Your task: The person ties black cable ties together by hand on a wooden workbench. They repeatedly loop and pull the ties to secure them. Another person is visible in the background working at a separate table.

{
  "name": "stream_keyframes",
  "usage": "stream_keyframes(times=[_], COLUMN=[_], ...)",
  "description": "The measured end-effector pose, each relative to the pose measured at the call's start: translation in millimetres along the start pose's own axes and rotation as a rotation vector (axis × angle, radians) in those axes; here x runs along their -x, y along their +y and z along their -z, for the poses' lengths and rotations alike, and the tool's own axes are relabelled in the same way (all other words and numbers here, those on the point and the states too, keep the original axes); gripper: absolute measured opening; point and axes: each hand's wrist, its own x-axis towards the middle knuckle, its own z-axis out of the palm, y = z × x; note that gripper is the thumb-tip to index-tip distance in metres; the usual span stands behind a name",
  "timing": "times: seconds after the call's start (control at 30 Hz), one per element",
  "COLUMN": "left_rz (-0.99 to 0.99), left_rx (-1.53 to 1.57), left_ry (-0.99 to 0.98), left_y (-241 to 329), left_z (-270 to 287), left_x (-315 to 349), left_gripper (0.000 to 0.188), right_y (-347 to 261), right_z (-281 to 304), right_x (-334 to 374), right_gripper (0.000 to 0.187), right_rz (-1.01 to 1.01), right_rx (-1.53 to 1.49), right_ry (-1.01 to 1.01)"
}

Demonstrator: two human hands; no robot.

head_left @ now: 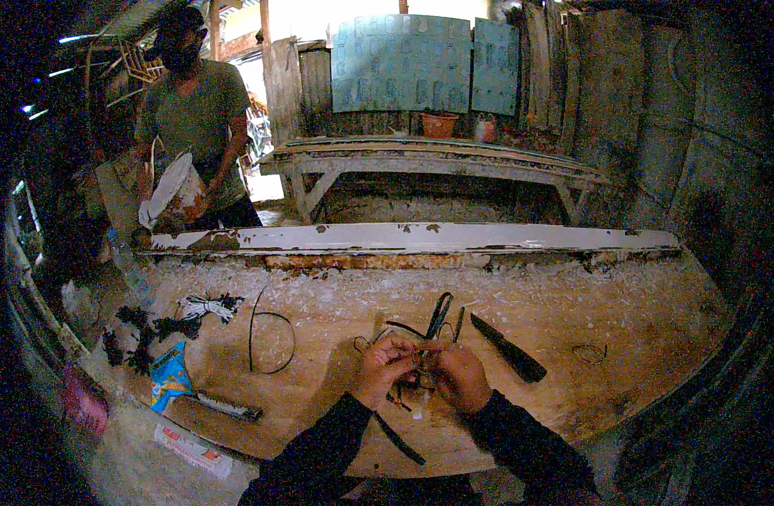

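Observation:
Over the near middle of the wooden table my left hand (pixel 383 371) and my right hand (pixel 459 377) meet, both closed with fingertips pinched together. Between them is a small tangle of thin black strips; one looped black strip (pixel 438 315) sticks up beyond the fingers. The exact part pinched is hidden by the fingers. A loose black strip (pixel 399 438) slants toward the near edge, below my left hand. To the right of my right hand lies a dark knife-like blade (pixel 508 347), flat on the wood.
Left on the table (pixel 564 405) are a thin black loop (pixel 252 341), a white cord bundle (pixel 210 307), dark clumps (pixel 134 337) and a blue packet (pixel 171 378). A worn white board (pixel 387 239) spans the far edge. Beyond stand a person (pixel 193 126) holding a bucket and a bench (pixel 437 160).

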Motion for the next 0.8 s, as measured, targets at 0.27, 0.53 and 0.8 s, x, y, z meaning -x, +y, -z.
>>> stream_keyframes(times=[0.27, 0.53, 0.8], left_rz=[-0.113, 0.125, 0.052], left_rx=[-0.135, 0.086, 0.012], left_ry=[0.001, -0.048, -0.028], left_y=[0.3, 14.7, 6.7], left_z=[-0.4, -4.8, 1.0], left_x=[-1.4, 5.1, 0.4], left_gripper=[0.029, 0.031, 0.029], right_y=[-7.2, -8.3, -9.6], right_z=[3.9, 8.3, 5.5], right_x=[-2.0, -3.9, -2.5], right_gripper=[0.031, 0.034, 0.033], right_rz=[-0.197, -0.198, -0.237], right_rx=[-0.14, -0.149, -0.16], right_ry=[-0.107, -0.077, -0.066])
